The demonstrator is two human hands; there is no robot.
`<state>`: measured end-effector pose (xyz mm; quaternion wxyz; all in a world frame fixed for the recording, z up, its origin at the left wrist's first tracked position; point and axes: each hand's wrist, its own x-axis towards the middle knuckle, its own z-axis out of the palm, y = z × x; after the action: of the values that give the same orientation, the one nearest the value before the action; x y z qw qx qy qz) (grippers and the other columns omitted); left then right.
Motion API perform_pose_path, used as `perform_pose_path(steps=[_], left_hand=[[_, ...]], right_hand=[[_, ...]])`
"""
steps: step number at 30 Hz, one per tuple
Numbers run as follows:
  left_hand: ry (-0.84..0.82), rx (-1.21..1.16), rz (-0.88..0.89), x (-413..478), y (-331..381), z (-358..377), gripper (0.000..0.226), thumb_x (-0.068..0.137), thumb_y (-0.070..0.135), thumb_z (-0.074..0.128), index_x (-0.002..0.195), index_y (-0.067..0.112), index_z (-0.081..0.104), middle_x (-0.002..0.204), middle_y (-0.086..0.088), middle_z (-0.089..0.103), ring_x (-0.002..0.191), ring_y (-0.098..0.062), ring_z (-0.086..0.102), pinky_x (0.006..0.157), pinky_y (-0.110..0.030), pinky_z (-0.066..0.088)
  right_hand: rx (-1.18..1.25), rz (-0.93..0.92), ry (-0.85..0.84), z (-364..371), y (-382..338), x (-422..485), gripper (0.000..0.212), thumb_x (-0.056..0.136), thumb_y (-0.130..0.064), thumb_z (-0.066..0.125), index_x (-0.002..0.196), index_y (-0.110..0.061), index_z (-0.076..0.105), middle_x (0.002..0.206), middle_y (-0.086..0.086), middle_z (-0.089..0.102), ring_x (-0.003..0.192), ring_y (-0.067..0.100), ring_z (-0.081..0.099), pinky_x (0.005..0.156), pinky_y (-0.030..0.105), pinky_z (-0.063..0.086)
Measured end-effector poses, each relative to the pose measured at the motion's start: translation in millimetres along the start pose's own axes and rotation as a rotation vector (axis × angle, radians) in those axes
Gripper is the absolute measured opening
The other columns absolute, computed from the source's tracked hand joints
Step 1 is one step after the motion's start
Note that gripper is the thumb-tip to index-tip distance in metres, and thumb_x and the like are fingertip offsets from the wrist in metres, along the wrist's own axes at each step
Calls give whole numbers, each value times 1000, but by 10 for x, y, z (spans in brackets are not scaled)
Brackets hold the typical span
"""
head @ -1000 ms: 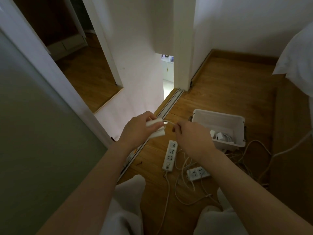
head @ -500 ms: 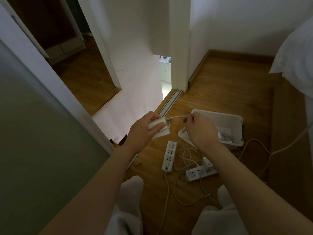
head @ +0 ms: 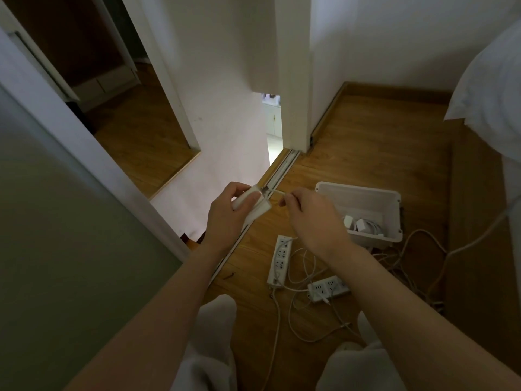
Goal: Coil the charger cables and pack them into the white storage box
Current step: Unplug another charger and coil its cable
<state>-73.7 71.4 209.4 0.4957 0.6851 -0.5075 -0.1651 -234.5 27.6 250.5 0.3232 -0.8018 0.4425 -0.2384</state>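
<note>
Just left of the white storage box (head: 358,189), above the floor, your left hand (head: 225,218) has its grip wrapped round a white charger block (head: 255,213). Your right hand (head: 313,215) pinches the thin cable (head: 277,192) just where it leaves the block.

This looks like the start of a coil. Hold the block steady and lay even, loose loops with the right hand, since tight turns at the plug end would likely kink it. The rest of the cable is hidden behind your right hand. It probably drops to the loose cables (head: 304,266) on the floor in front of the box, among two power strips (head: 280,261), so draw it in slowly.

A coiled charger (head: 363,224) lies in the box's near end, with room beyond it. The sliding-door track (head: 282,167) runs left of the box and the bed (head: 493,88) stands to its right. The floor behind the box gives you room to swing.
</note>
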Motion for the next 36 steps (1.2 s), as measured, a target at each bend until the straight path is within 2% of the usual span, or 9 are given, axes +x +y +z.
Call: perform_pose_path(steps=[5,12,17,20,23,26,30,33,36], left_hand=[[84,-26,-72,-21,81,90,17,93,31,52,106,24,45,95,11,53,86,-9,57,62,-12,52],[67,-137,-360,31,120,213,29,97,31,43,118,13,35,124,-13,45,104,-22,56,62,-17,51],[69,-283,-563,54,222,213,38,99,38,32,126,12,36,108,-7,51,90,-16,58,60,-19,49],[11,-518,-710,107,301,163,41,100,41,31,113,5,47,85,-9,55,71,-16,58,47,-22,52],[-24,-1086,-755,57,344,126,41,98,40,36,114,4,48,92,-15,55,76,-21,57,59,-31,57],[-58,-1367,-811,33,374,82,35,99,33,38,117,5,47,93,-15,52,71,-20,54,51,-28,56],[-254,-1148,-760,34,468,-8,34,98,29,31,94,6,56,72,-8,50,49,-12,44,38,-17,33],[-402,-983,-643,35,484,-106,44,96,30,32,82,9,69,67,-6,53,44,-9,42,37,-17,27],[-480,-586,-523,36,467,-204,38,98,37,33,96,16,65,78,-5,57,55,-10,51,43,-19,35]], right_hand=[[-53,-86,-49,8,-75,-106,33,101,-29,30,102,-15,60,64,-6,52,51,6,44,51,24,38],[-260,-223,-235,159,-91,-244,32,102,-30,26,117,-14,49,85,3,62,68,17,58,63,31,50],[-281,-262,-346,248,-48,-243,23,101,-22,32,117,-17,48,80,-1,52,67,15,51,55,26,40],[-183,-241,-360,182,24,-178,28,101,-25,32,114,-19,56,77,-5,54,61,8,47,57,22,38],[-104,-242,-428,136,85,-156,28,100,-24,36,110,-19,61,62,-13,44,52,2,40,51,18,32],[-35,-185,-550,141,129,-157,28,100,-22,38,108,-18,64,58,-12,43,47,3,40,51,19,35],[18,-105,-679,62,204,-114,28,100,-22,39,107,-14,66,59,-10,45,43,-8,45,47,7,35],[-41,-88,-673,-20,320,-61,28,99,-25,40,102,-16,67,68,-4,52,53,-2,46,51,9,35],[-71,-61,-576,-84,448,6,25,98,-28,42,93,-20,66,71,-2,56,60,10,49,56,21,39]])
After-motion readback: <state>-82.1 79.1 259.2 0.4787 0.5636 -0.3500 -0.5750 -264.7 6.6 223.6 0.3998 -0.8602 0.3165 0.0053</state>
